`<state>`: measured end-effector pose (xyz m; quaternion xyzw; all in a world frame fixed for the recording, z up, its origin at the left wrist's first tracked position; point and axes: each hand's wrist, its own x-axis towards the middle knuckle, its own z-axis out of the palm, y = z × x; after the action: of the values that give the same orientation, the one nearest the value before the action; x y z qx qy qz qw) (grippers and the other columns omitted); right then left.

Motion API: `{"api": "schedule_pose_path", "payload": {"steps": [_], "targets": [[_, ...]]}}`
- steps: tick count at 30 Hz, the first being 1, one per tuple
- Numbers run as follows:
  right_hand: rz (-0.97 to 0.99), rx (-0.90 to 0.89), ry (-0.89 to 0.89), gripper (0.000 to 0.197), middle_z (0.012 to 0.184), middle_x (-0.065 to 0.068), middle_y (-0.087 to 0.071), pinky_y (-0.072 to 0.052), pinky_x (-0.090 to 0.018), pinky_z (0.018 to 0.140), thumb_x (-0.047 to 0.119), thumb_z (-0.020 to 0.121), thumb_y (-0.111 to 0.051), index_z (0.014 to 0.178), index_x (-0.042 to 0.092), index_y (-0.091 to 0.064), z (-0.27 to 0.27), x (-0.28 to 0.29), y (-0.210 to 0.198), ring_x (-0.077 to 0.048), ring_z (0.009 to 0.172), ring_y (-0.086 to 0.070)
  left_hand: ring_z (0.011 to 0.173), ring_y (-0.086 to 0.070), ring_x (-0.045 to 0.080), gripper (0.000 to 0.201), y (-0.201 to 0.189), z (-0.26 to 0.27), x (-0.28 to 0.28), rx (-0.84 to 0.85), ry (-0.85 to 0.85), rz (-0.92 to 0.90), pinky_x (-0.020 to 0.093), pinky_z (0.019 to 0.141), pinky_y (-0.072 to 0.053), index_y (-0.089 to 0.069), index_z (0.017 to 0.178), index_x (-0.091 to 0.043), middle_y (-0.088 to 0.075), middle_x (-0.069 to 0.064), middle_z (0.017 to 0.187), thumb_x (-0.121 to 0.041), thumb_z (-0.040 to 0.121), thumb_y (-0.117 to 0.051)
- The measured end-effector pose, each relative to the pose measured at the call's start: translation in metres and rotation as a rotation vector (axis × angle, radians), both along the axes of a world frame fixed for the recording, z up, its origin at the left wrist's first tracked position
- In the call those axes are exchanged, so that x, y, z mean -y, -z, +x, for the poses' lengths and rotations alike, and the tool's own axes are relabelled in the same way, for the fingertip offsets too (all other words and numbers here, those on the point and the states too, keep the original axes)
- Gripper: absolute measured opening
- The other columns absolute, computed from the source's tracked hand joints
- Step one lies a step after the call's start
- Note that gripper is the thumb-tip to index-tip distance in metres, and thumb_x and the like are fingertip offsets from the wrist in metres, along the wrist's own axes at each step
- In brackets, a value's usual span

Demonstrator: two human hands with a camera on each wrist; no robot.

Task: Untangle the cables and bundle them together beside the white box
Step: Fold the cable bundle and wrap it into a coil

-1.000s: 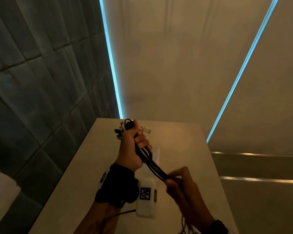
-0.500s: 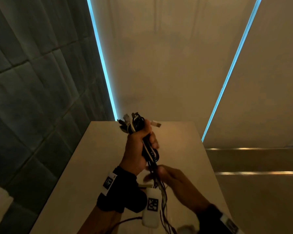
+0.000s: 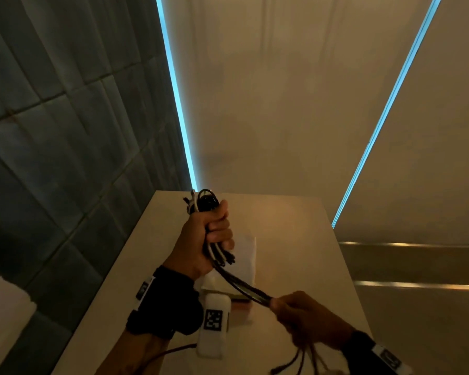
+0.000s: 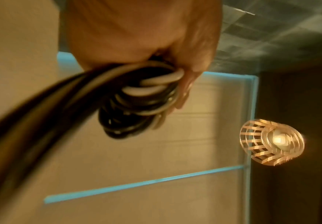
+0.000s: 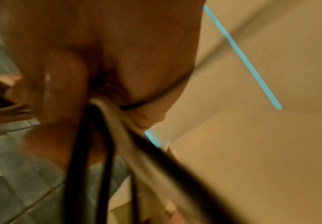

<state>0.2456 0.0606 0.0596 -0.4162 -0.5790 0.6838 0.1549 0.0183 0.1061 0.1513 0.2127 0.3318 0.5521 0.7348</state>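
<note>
**Cables mid-bundle, held up over the table**

Cables, black and pale ones mixed, gripped in both hands above the tan table. Coiled part wrapped tight in the left hand, fist upright, fingers curled right round the loops, with a few loop tops and plug ends poking out above the knuckles. Seen from the left wrist, same coil sitting stacked against the fingertips, dark rings with a couple of pale ones on top. Loose run stretched down and to the right from that fist, pulled fairly straight, ending in the right hand, pinched there between thumb and curled fingers. Tails dangling below the right hand, pretty blurry, so can't tell how many. From the right wrist, strands coming out of the closed grip and fanning apart.

White box lying flat on the table right under the stretched run, partly hidden behind the left fist, not touched by either hand. Black wrist straps on both arms. Grey tiled wall off to the left, glowing blue strip running up beside it.
</note>
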Motion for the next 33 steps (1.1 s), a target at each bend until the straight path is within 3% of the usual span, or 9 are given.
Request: {"api": "schedule_pose_path", "payload": {"steps": [3, 6, 11, 16, 19, 22, 29, 31, 33], "targets": [[0.141, 0.056, -0.021, 0.045, 0.053, 0.005, -0.040, -0.032, -0.022, 0.044, 0.062, 0.077, -0.065, 0.061, 0.021, -0.054, 0.038, -0.014, -0.017, -0.010, 0.043, -0.035, 0.029, -0.028, 0.003, 0.022, 0.009, -0.008, 0.008, -0.146, 0.083, 0.019, 0.020, 0.035, -0.033, -0.055, 0.063, -0.014, -0.030, -0.008, 0.043, -0.016, 0.084, -0.057], [0.266, 0.059, -0.024, 0.045, 0.054, 0.003, -0.035, -0.025, -0.024, 0.044, 0.058, 0.076, -0.066, 0.070, 0.014, -0.062, 0.054, -0.034, -0.056, -0.012, 0.045, -0.029, 0.031, -0.027, 0.004, 0.007, 0.017, -0.001, 0.018, -0.258, 0.203, 0.038, 0.020, 0.036, -0.030, -0.064, 0.085, -0.006, -0.031, -0.005, 0.048, -0.010, 0.080, -0.064], [0.641, 0.201, -0.079, 0.030, 0.055, 0.006, -0.047, -0.031, -0.015, 0.047, 0.027, 0.088, -0.068, 0.071, 0.002, -0.067, 0.038, -0.065, -0.115, -0.004, 0.046, -0.038, 0.037, -0.026, 0.006, 0.046, 0.012, 0.022, 0.031, -0.454, 0.423, 0.164, 0.021, 0.041, -0.024, -0.060, 0.121, 0.000, -0.032, -0.006, 0.050, -0.021, 0.081, -0.065], [0.845, 0.311, -0.132, 0.023, 0.056, 0.008, -0.052, -0.035, -0.019, 0.055, 0.026, 0.089, -0.067, 0.070, 0.012, -0.069, 0.014, -0.078, -0.130, -0.004, 0.053, -0.043, 0.050, -0.032, 0.019, 0.035, 0.011, 0.033, 0.036, -0.561, 0.541, 0.312, 0.027, 0.047, -0.029, -0.063, 0.116, -0.005, -0.045, 0.006, 0.062, -0.020, 0.085, -0.069], [0.877, 0.327, -0.144, 0.023, 0.055, 0.008, -0.052, -0.037, -0.023, 0.057, 0.025, 0.089, -0.066, 0.067, 0.021, -0.064, 0.006, -0.079, -0.131, -0.005, 0.053, -0.043, 0.065, -0.055, 0.019, 0.028, 0.008, 0.035, 0.038, -0.632, 0.446, 0.342, 0.020, 0.053, -0.043, -0.063, 0.113, -0.005, -0.067, 0.013, 0.096, -0.010, 0.086, -0.068], [0.939, 0.328, -0.148, 0.020, 0.059, 0.007, -0.056, -0.040, -0.024, 0.058, 0.023, 0.090, -0.065, 0.070, 0.018, -0.064, 0.001, -0.079, -0.131, -0.005, 0.054, -0.047, 0.072, -0.060, 0.011, 0.026, 0.012, 0.036, 0.037, -0.710, 0.364, 0.344, 0.026, 0.070, -0.050, -0.065, 0.110, -0.013, -0.066, -0.003, 0.082, -0.017, 0.085, -0.070], [1.070, 0.265, -0.171, 0.023, 0.066, 0.002, -0.064, -0.048, -0.036, 0.059, 0.029, 0.091, -0.062, 0.076, 0.011, -0.066, -0.002, -0.079, -0.133, -0.014, 0.058, -0.058, 0.096, -0.063, 0.008, 0.029, 0.014, 0.039, 0.037, -0.630, 0.321, 0.362, 0.029, 0.092, -0.047, -0.063, 0.114, -0.025, -0.068, -0.010, 0.096, -0.012, 0.088, -0.064], [1.075, 0.262, -0.169, 0.023, 0.066, -0.001, -0.065, -0.047, -0.036, 0.058, 0.027, 0.091, -0.061, 0.076, 0.010, -0.066, -0.001, -0.078, -0.133, -0.014, 0.057, -0.057, 0.102, -0.065, 0.018, 0.029, 0.014, 0.039, 0.038, -0.581, 0.366, 0.403, 0.033, 0.092, -0.050, -0.060, 0.116, -0.023, -0.069, 0.001, 0.101, -0.016, 0.087, -0.062], [1.073, 0.259, -0.151, 0.023, 0.066, 0.000, -0.064, -0.044, -0.032, 0.057, 0.026, 0.091, -0.061, 0.076, 0.010, -0.066, 0.001, -0.077, -0.132, -0.011, 0.056, -0.054, 0.090, -0.068, 0.026, 0.019, 0.016, 0.041, 0.039, -0.473, 0.391, 0.399, 0.037, 0.088, -0.052, -0.063, 0.106, -0.020, -0.068, 0.011, 0.090, -0.012, 0.089, -0.059]]}}
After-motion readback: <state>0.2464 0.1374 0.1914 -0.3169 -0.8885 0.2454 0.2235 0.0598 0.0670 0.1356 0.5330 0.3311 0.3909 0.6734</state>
